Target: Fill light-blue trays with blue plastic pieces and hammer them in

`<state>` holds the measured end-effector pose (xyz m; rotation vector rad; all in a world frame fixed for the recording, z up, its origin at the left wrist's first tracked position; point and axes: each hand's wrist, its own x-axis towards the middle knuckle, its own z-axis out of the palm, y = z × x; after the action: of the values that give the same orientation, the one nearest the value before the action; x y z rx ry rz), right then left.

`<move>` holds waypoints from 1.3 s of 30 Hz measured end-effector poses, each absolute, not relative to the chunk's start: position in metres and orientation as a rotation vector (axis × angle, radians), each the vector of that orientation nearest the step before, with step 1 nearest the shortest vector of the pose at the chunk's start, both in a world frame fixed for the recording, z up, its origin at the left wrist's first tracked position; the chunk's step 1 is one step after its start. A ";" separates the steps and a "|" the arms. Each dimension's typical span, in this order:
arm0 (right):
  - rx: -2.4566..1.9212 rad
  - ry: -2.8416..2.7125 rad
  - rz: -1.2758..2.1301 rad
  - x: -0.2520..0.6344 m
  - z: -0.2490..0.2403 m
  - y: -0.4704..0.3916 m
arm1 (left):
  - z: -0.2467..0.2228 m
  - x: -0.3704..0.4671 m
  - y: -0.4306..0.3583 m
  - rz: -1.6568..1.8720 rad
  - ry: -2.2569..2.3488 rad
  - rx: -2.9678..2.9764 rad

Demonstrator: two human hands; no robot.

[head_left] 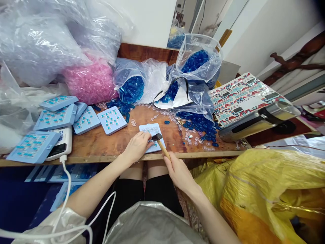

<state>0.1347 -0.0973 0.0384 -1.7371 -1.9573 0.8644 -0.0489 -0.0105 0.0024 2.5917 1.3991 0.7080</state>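
In the head view, my right hand point(179, 171) is wrapped round the wooden handle of a small hammer point(163, 148). The hammer's dark head is over a light-blue plastic panel point(159, 130) at the table's front edge. Small pieces sit in rows on this panel. My left hand point(137, 146) rests on the panel's left side, its fingers bent together close to the hammer head. What those fingers pinch, if anything, is hidden. Just to the left lies a similar light-blue panel point(112, 120) with bright blue pieces on it.
More light-blue panels point(56, 117) lie stacked at left, beside a white power bank point(66, 142) with a cable. Bags of blue pieces point(132, 88) and pink pieces point(90, 79) stand behind. Loose clear and blue pieces point(203, 127) scatter at right, near a steel tumbler point(254, 122).
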 end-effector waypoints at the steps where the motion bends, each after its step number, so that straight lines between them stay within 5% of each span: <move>1: -1.744 -1.946 0.862 0.134 0.039 -0.097 | 0.002 -0.049 -0.012 0.702 1.405 2.586; 10: -1.667 -1.703 0.818 0.145 0.036 -0.096 | 0.015 -0.050 0.053 0.874 1.348 2.526; 18: -1.760 -1.584 0.856 0.158 0.015 -0.093 | 0.000 -0.014 0.149 0.426 1.407 2.685; 24: -1.761 -1.533 0.862 0.161 0.012 -0.093 | 0.001 -0.026 0.127 0.495 1.528 2.569; 31: -1.724 -1.564 0.891 0.156 0.014 -0.094 | 0.026 -0.054 0.055 0.803 1.151 2.155; 39: -1.716 -1.571 0.876 0.155 0.017 -0.100 | 0.006 -0.041 0.004 0.809 1.043 2.430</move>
<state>0.1547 -0.0996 0.0169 -1.7160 -1.5715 0.8763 -0.0412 0.0044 0.0063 2.4298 1.0426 0.8088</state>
